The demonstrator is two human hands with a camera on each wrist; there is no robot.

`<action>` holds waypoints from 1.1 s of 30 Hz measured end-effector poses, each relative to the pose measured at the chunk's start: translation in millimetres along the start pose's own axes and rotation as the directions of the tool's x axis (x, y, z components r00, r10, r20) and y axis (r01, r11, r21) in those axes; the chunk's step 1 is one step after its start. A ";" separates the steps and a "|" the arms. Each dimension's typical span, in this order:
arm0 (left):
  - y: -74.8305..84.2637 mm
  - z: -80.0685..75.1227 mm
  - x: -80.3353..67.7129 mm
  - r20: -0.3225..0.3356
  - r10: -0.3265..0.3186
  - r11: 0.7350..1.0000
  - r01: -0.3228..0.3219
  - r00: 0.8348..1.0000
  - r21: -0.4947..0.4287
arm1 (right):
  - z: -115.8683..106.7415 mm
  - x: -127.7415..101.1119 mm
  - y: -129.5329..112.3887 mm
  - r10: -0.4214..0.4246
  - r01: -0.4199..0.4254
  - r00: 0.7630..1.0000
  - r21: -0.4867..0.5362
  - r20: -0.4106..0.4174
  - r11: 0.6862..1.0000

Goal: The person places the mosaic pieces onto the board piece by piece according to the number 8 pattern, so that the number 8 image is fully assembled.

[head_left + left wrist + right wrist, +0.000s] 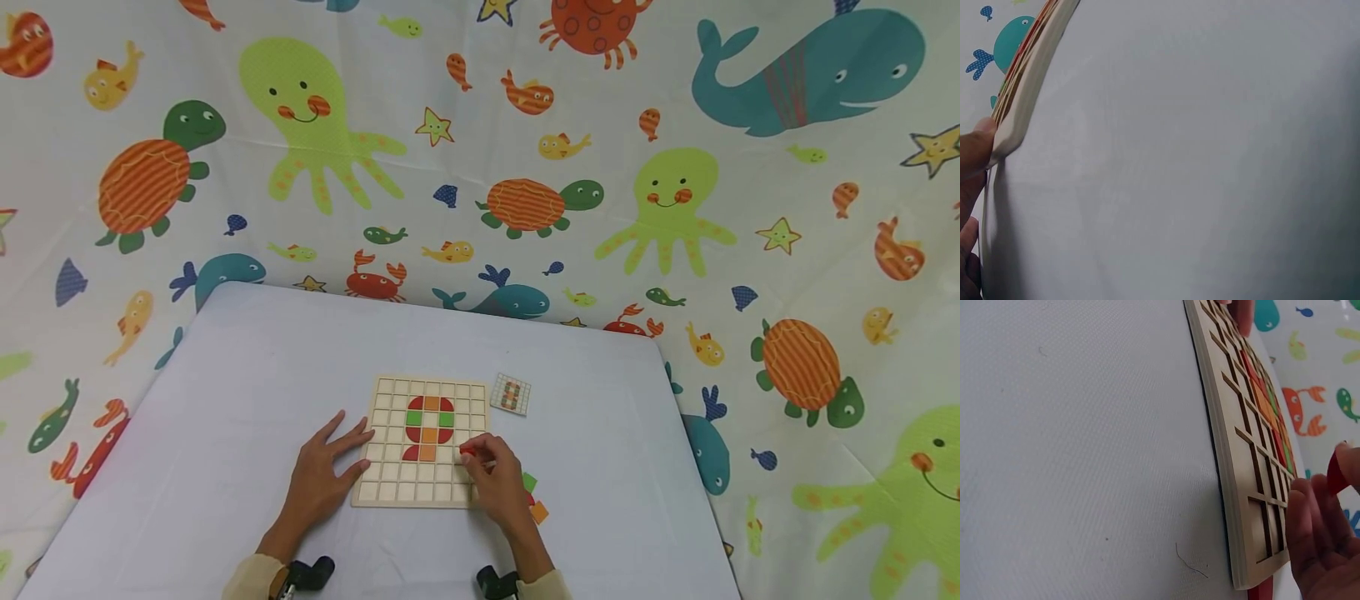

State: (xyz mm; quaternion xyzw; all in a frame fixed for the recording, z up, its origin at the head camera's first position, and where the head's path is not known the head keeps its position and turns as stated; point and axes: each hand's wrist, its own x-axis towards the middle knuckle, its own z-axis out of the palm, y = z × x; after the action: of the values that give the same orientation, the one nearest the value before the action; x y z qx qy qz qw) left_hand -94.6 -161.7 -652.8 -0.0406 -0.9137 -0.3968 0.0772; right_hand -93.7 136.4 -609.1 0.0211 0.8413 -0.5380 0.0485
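Observation:
A wooden grid board (382, 473) lies on the table, with red, green and orange pieces set in its middle squares. The fingers of my left hand (321, 471) are spread and touch the board's left edge; the left wrist view shows only part of that hand (972, 150) at the board's rim. Between thumb and fingertips, my right hand (497, 479) pinches a small red piece (467, 451) over the right side of the grid. That red piece (1336, 475) shows a curved edge in the right wrist view, apart from the board's surface.
A small pattern card (512, 394) with a printed grid lies beside the board's upper right corner. Loose pieces, among them a green one (529, 482) and an orange one (539, 512), lie to the right of my right hand. A cloth with sea animals hangs behind the white table (247, 400).

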 end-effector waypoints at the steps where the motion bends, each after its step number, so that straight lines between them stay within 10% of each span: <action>1: 0.0 0.0 0.1 0.001 0.000 1.000 0.000 1.000 -0.001 | 0.3 0.1 0.1 0.001 -0.001 1.000 -0.002 0.012 1.000; 33: -1.4 0.2 0.2 -0.003 0.006 1.000 -0.006 1.000 0.017 | 16.5 7.3 -13.5 -0.032 0.027 0.993 -0.048 -0.117 0.998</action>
State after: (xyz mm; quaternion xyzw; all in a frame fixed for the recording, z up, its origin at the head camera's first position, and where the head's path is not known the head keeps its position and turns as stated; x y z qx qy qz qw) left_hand -95.0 -162.5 -653.9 -0.0420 -0.9168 -0.3890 0.0799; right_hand -101.3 115.6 -604.5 0.0392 0.8551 -0.5168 -0.0086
